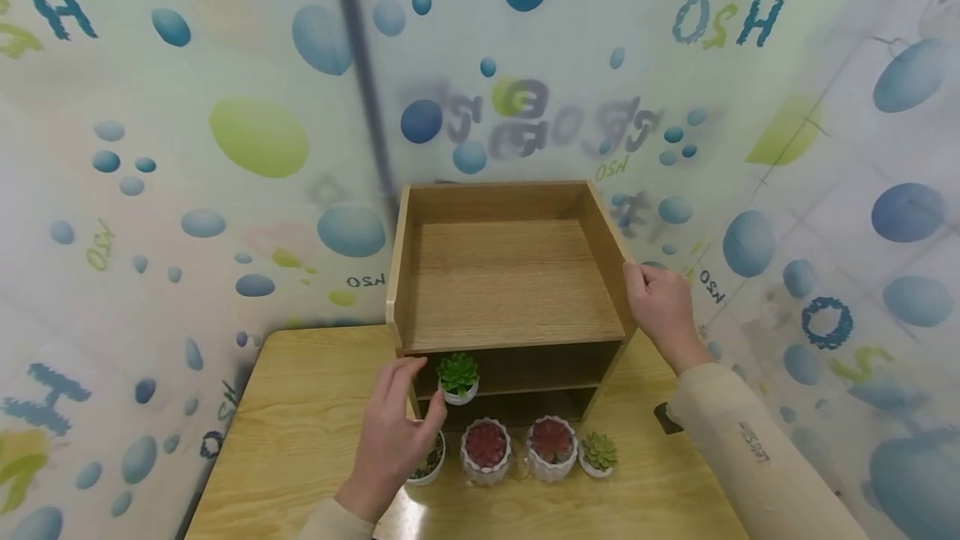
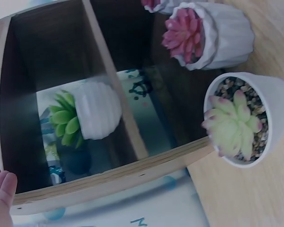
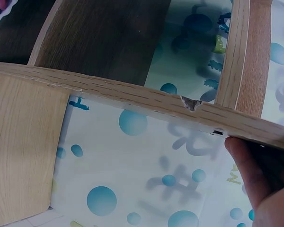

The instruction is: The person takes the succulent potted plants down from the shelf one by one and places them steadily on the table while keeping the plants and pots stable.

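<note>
A small wooden shelf (image 1: pixel 510 282) stands on the table with a tray-like top and two compartments below. My right hand (image 1: pixel 663 307) grips the edge of its right side panel; in the right wrist view, a finger (image 3: pixel 246 165) lies against the panel's outer face. On the middle board sits a green succulent (image 1: pixel 457 372) in a white ribbed pot (image 2: pixel 99 111). Just left of that pot is my left hand (image 1: pixel 393 419), its thumb and fingers spread apart and holding nothing. The left wrist view shows only its fingertips (image 2: pixel 7 188), near the shelf's side edge.
Along the shelf's front on the table stand two red succulents (image 1: pixel 487 444) (image 1: pixel 551 440) in white pots, a pale green one (image 1: pixel 598 451) at right, and a pale succulent (image 2: pixel 234 125) in a smooth white pot at left. A dark object (image 1: pixel 666 418) lies by the right sleeve. Patterned walls surround the table.
</note>
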`<state>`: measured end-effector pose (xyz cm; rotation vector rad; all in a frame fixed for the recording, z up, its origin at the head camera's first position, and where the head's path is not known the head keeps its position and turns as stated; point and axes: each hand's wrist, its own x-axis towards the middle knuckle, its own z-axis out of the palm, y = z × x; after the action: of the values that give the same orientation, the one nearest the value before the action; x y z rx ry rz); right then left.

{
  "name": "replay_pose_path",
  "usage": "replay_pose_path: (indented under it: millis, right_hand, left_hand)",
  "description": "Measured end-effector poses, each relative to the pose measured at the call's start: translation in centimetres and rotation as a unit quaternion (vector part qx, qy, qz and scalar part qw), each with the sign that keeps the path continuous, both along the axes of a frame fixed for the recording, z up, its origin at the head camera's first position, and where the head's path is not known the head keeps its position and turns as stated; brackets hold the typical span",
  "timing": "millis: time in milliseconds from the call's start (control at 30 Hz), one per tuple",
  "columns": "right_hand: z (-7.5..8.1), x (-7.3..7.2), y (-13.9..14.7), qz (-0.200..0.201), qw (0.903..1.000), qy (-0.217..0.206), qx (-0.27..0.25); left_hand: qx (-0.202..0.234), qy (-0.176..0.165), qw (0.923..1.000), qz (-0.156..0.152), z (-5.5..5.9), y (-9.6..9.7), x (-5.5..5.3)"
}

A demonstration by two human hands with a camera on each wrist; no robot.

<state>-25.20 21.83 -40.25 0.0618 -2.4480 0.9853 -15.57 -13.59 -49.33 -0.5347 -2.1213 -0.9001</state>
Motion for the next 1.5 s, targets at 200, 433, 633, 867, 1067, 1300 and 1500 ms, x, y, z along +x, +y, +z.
replay_pose_path:
  millis: [200,433,633,867,1067,1300,1500]
  right_hand:
    - [-0.1,-0.1,-0.1,0.0,1.0,0.009,0.0]
    - [0.0,0.0,0.0,0.003,0.9999,0.012,0.005]
    - [-0.1,0.0,0.0,0.0,0.9999,0.014,0.002]
    - [-0.2,-0.1,0.0,0.0,0.9998,0.018,-0.005]
    - [-0.2,0.0,-0.1,-0.003,0.9998,0.021,0.0]
    - [0.0,0.1,-0.2,0.0,0.9996,0.027,0.006]
    - [0.0,0.2,-0.2,0.0,0.9995,0.029,0.007]
  left_hand:
    - [-0.01,-0.008,0.9999,0.005,-0.9,0.2,-0.3]
    - [-0.024,-0.046,0.9985,0.016,-2.2,0.8,-0.4]
    - [-0.03,-0.071,0.9967,0.026,-3.0,1.2,-0.4]
    - [-0.034,-0.112,0.9924,0.036,-3.4,1.7,-0.5]
    - [-0.035,-0.149,0.9875,0.039,-3.5,2.1,-0.8]
    - [-0.037,-0.174,0.9829,0.047,-3.4,2.3,-1.3]
    - [-0.029,-0.228,0.972,0.047,-3.4,2.5,-1.5]
